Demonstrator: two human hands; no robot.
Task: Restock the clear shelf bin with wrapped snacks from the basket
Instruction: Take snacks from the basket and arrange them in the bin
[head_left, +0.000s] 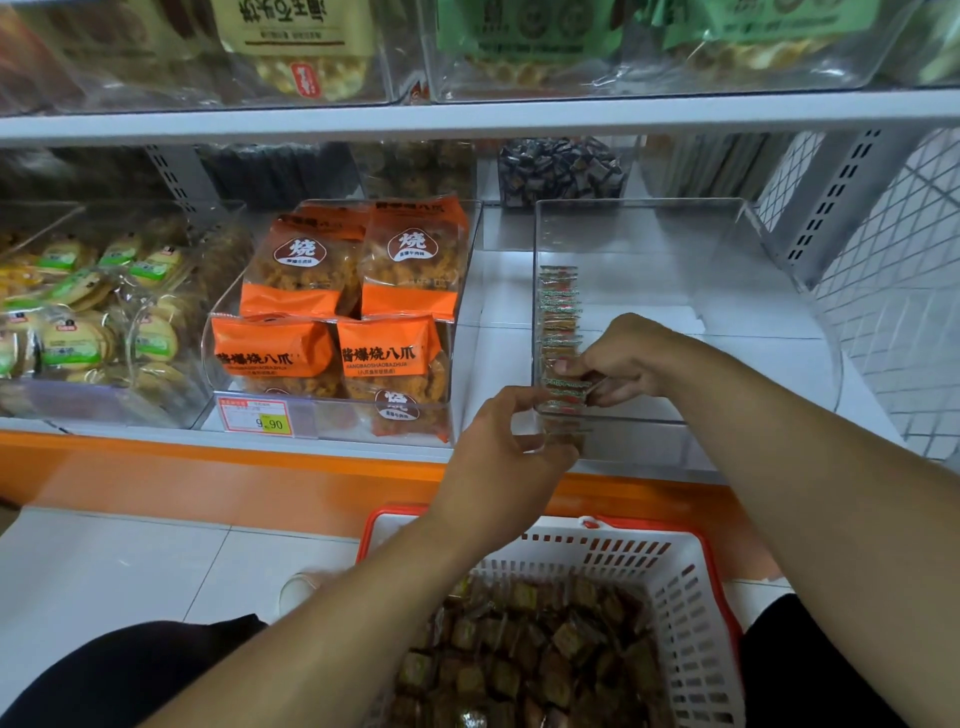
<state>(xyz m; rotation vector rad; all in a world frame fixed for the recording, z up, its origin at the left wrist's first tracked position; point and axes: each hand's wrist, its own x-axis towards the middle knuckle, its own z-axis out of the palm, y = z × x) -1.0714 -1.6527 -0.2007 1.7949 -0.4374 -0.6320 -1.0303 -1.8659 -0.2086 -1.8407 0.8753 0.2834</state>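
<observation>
The right hand (618, 364) pinches small wrapped snacks (566, 388) inside the clear plastic shelf bin (727, 249) — a row (559, 312) stands behind the grip. The left hand (498, 447), fingers curled, touches the bin's front corner. Below — a white-and-red slotted basket (691, 587) of brown packets (524, 660).

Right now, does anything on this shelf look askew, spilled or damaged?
Nothing stands out. The wrapped snacks stand in one neat row along the clear bin's left wall; the orange bags sit tidily in theirs.

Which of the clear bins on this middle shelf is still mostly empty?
The rightmost clear bin: it holds only one row of wrapped snacks along its left wall, while the others are filled.
</observation>
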